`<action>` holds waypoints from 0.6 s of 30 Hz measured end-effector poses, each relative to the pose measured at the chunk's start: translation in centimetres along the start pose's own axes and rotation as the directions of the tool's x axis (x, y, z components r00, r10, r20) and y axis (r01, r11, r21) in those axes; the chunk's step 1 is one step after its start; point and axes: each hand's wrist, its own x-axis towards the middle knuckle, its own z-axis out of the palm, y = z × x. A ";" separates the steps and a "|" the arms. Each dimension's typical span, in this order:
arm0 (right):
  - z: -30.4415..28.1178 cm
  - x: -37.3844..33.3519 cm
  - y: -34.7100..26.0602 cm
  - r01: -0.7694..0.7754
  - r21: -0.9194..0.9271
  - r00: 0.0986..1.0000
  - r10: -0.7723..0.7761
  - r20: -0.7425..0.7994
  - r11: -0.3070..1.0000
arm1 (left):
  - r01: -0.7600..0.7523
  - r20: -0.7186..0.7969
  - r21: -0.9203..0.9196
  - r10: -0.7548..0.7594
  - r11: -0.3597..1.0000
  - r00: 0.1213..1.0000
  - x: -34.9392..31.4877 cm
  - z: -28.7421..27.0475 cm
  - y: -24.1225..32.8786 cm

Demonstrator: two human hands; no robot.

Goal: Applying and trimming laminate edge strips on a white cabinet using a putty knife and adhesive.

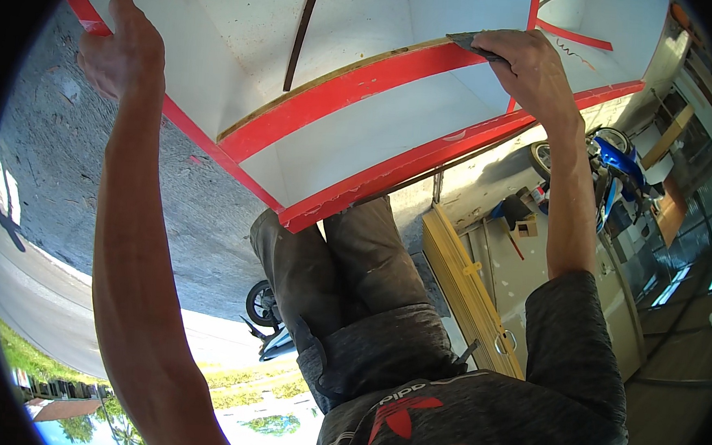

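Note:
A white cabinet-like box with red edges (pixel 373 203) lies before me, its open compartments showing. My left hand (pixel 130 54) is closed around its red side edge at the upper left. Pinched in my right hand (pixel 540 75) is a dark grey flat piece (pixel 470 43) that looks like folded sandpaper. It rests on the top of the red divider board (pixel 347 95), whose upper edge shows bare wood. Inside the box lie a dark narrow strip (pixel 303 36) and a loose red strip (pixel 575 35). My right fingers hide part of the grey piece.
Rough grey concrete (pixel 76 136) spreads to the left of the box. A blue motorcycle (pixel 620 165) stands at the right, near a small cardboard box (pixel 527 227). A long yellow panel (pixel 474 287) lies beside my legs. Another motorcycle (pixel 265 303) shows partly behind them.

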 end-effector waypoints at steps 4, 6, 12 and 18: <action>-1.2 1.1 0.8 -0.122 0.084 0.977 0.105 0.184 0.989 | -0.011 0.009 -0.013 0.011 1.000 1.000 -0.1 0.3 -0.2; -1.9 1.5 1.1 -0.139 0.118 0.970 0.111 0.217 0.983 | -0.007 0.012 0.017 0.007 1.000 1.000 0.1 0.1 -0.4; -2.6 0.9 2.1 -0.355 0.094 0.920 0.329 0.213 0.930 | -0.034 0.017 -0.006 0.035 0.999 0.999 0.4 0.0 -0.7; -1.1 1.3 2.2 -0.093 0.054 0.985 0.084 0.150 0.994 | -0.074 -0.133 -0.001 0.073 0.997 0.988 -0.1 1.0 -0.6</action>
